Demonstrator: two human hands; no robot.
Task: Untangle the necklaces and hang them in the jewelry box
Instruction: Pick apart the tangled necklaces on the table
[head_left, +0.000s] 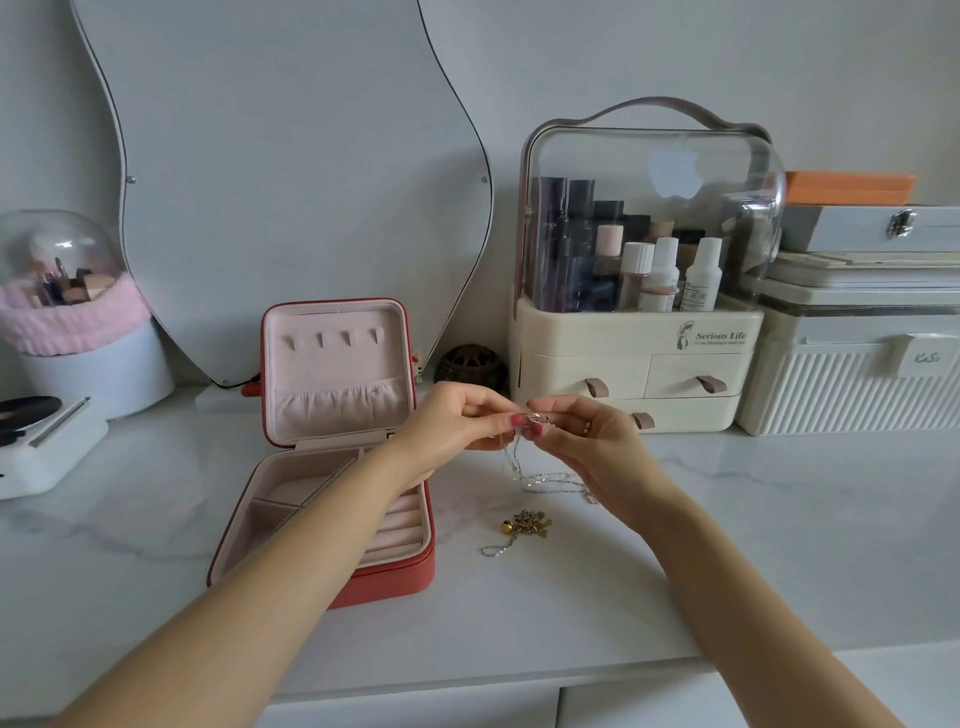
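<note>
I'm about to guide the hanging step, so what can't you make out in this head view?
- Silver necklace clasp: too small, covered by the fingertips of the left hand and right hand.
- Tangle on the counter: too small to count chains.
- Jewelry box tray: partly hidden by the left forearm.

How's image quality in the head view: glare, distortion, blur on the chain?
Head view: soft even daylight, faint shadows; wide-angle bowing at the edges; reflection on the clear organizer dome; the thin silver chain pinched by left hand and right hand is hard to resolve against white marble.
</note>
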